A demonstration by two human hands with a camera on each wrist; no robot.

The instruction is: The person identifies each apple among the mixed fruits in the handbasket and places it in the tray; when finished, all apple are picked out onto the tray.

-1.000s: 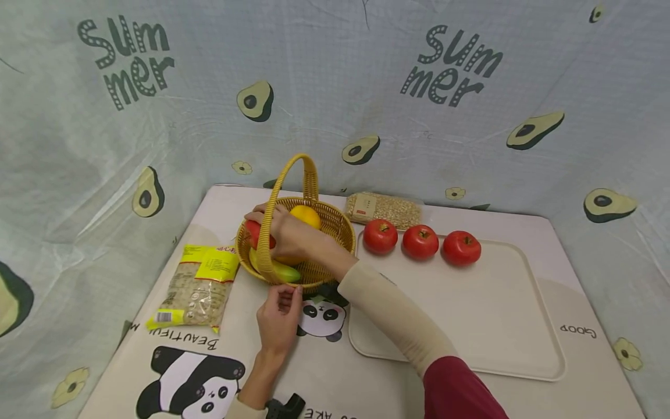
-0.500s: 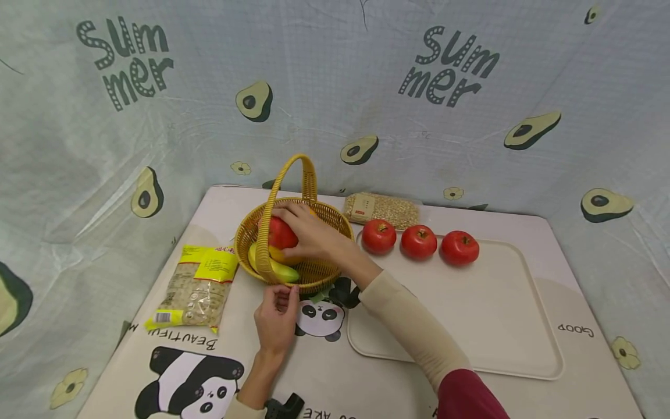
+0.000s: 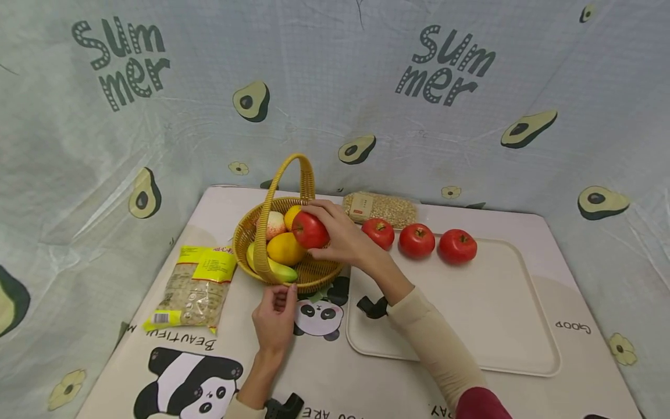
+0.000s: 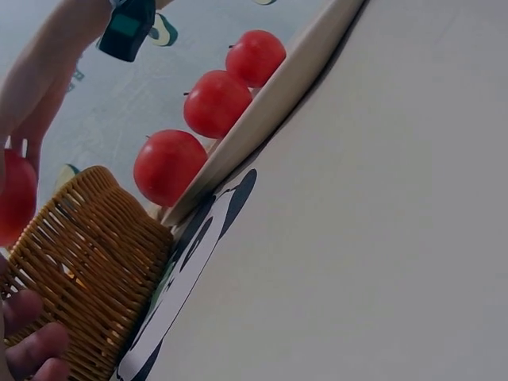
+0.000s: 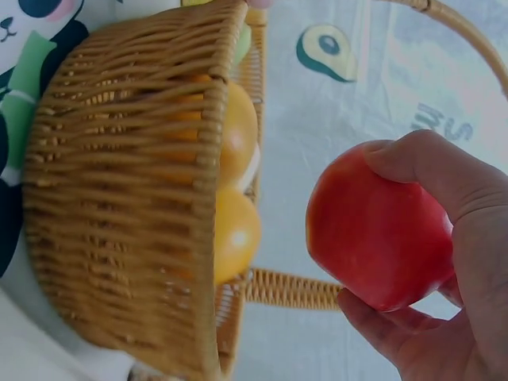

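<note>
My right hand [image 3: 340, 235] holds a red apple [image 3: 310, 230] just above the right side of a yellow wicker basket [image 3: 319, 276]. In the right wrist view, thumb and fingers wrap the apple, which is apart from the rim. Inside the basket lie a yellow-green banana [image 3: 280, 270], a yellow mango-like fruit [image 3: 285, 249], a pinkish-white peach [image 3: 275, 224] and a yellow-orange round fruit [image 3: 292, 216], partly hidden by the apple. My left hand [image 3: 274, 320] grips the basket's near rim with curled fingers [image 4: 36, 349]; its exact grasp is partly hidden.
A cream tray [image 3: 471, 314] stands right of the basket, with three tomatoes [image 3: 416, 241] along its far edge. Behind it lies a bag of grain [image 3: 387, 209]. A yellow-labelled clear bag [image 3: 196, 288] lies on the left. The basket's tall handle [image 3: 269, 203] arches over the fruit.
My right hand has lifted the apple from the basket's left side and carried it right, uncovering the peach and the yellow fruits. My left hand has stayed at the near rim.
</note>
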